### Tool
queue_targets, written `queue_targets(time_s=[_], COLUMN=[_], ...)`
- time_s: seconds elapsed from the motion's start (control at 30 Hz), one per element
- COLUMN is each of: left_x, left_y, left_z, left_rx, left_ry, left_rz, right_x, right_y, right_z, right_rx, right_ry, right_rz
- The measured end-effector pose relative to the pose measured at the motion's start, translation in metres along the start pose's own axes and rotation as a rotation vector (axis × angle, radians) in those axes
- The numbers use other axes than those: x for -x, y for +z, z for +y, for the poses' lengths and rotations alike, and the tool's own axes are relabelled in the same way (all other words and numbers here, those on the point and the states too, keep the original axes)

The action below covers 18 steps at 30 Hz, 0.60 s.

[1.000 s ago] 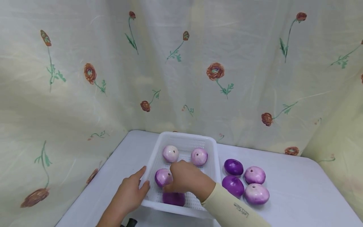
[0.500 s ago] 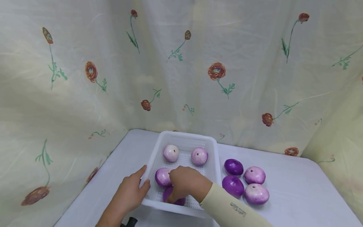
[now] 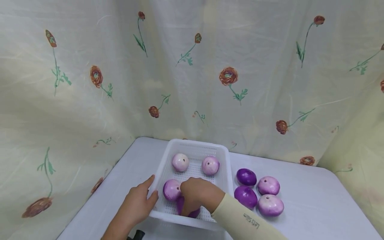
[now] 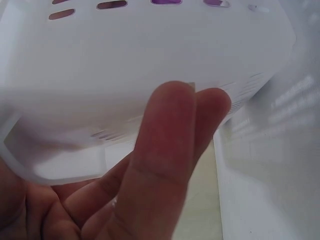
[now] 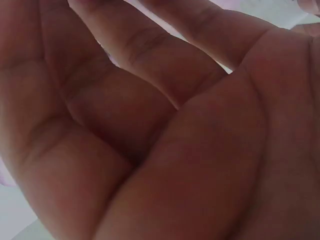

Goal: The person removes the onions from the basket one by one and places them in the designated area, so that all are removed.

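A white perforated plastic basket (image 3: 177, 218) stands on the table, its front left edge held by my left hand (image 3: 136, 201). In the left wrist view the fingers (image 4: 165, 130) lie against its outer wall. Inside the basket, my right hand (image 3: 201, 194) grips a dark purple onion (image 3: 195, 213) near the front; hand and thumb cover much of it. Touching close behind it is a paler purple onion (image 3: 171, 190). Two pale onions sit farther back, one on the left (image 3: 180, 162) and one on the right (image 3: 210, 165). The right wrist view is mostly filled by the palm (image 5: 210, 145).
Right of the basket, two dark purple onions (image 3: 246, 196) and two pinkish ones (image 3: 270, 205) stand grouped on the white table (image 3: 315, 200). A flowered curtain (image 3: 192, 83) hangs behind and at both sides. A black object (image 3: 139, 234) shows at the left wrist.
My right hand has lowered onto the front dark onion, turned it and shifted it slightly right. The left hand has stayed at the basket's edge.
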<state>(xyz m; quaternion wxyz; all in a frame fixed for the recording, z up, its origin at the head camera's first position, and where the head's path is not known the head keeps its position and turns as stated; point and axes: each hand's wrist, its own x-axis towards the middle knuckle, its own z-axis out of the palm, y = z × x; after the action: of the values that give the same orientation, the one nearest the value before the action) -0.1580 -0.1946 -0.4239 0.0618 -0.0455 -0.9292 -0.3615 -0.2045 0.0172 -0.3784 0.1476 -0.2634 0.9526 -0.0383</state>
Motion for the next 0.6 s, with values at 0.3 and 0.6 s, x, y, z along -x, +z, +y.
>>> queue_targets(time_s=[0.3,0.6], left_x=[-0.001,-0.001], left_y=[-0.002,0.0], left_z=[0.001,0.002], left_rx=[-0.023,-0.006], left_ry=[-0.012,-0.024], left_rz=[-0.009,-0.022], right_x=[0.005,0.021], right_y=[-0.015,-0.032], right_z=[0.02,0.047], right_rx=[-0.074,-0.271], right_ry=[-0.122,-0.169], right_rz=[0.093,0.285])
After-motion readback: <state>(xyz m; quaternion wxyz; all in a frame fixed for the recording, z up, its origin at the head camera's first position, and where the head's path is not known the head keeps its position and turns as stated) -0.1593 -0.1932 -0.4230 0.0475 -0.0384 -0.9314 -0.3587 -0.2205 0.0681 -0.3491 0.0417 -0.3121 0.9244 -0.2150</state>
